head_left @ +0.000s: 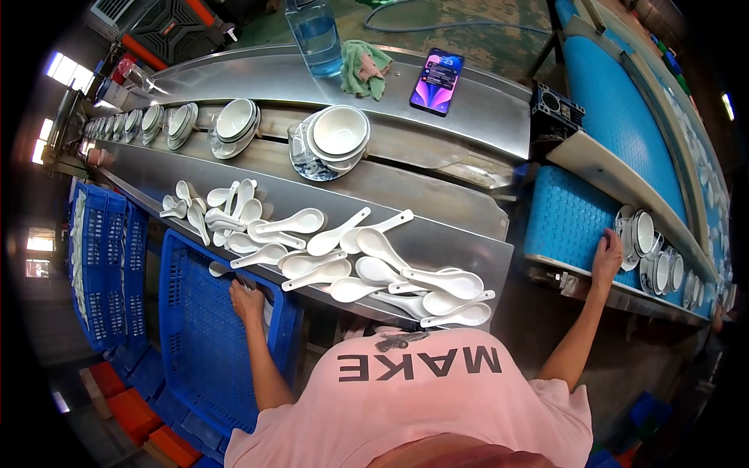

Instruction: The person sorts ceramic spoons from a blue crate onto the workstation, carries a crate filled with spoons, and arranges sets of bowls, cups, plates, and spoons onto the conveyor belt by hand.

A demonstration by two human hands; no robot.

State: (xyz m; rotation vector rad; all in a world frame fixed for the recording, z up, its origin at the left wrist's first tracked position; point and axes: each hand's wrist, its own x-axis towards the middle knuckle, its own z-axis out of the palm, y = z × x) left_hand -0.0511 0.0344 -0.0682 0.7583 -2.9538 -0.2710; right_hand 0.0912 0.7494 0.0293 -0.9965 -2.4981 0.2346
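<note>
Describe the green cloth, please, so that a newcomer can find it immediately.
Look along the long metal counter to its far side, beyond the row of bowl stacks. There, between the bluish bottle on the left and the lit phone on the right, lies the cloth. It is crumpled and pale green, unlike its two smooth neighbours.

"MAKE" on a pink shirt [468,405] — dark capitals, upside down in the view.
The lit phone [437,82] shows what looks like "23" near the top of its screen — the smaller lines below are too tiny to read.
</note>
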